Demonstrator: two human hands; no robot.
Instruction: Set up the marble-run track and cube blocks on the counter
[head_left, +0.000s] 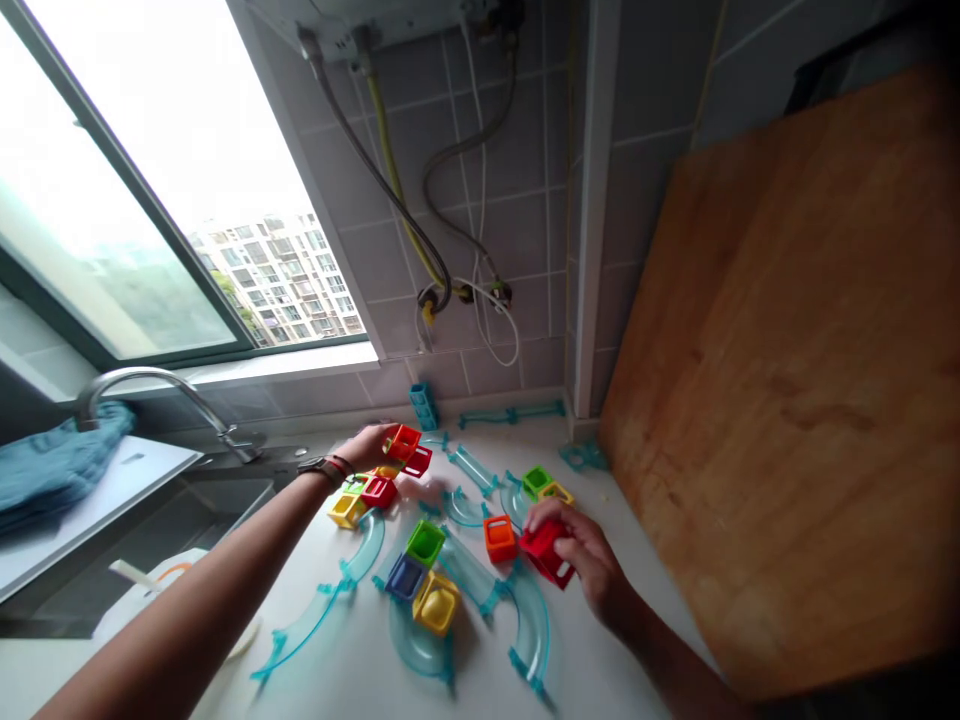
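Note:
My left hand (367, 447) is closed on an orange block (406, 441), a hollow cube, with a dark red block (418, 461) against it. Just below that hand sit a red block (379, 491) and a yellow block (347, 512). Fingers of my right hand (586, 557) grip a bright red block (546, 552). Left of it stands a separate orange block (499, 539). Behind this hand are a green block (537, 482) and a yellow one, partly hidden. Nearer the front, green (425, 543), blue (406, 577) and yellow (436, 602) blocks form a cluster.
Clear teal track pieces (531, 625) lie around the blocks on the white counter (341, 650). A teal block tower (423, 407) stands by the wall. At left are a sink with a faucet (161, 378) and folded cloth (56, 465). A large wooden board (795, 400) leans at right.

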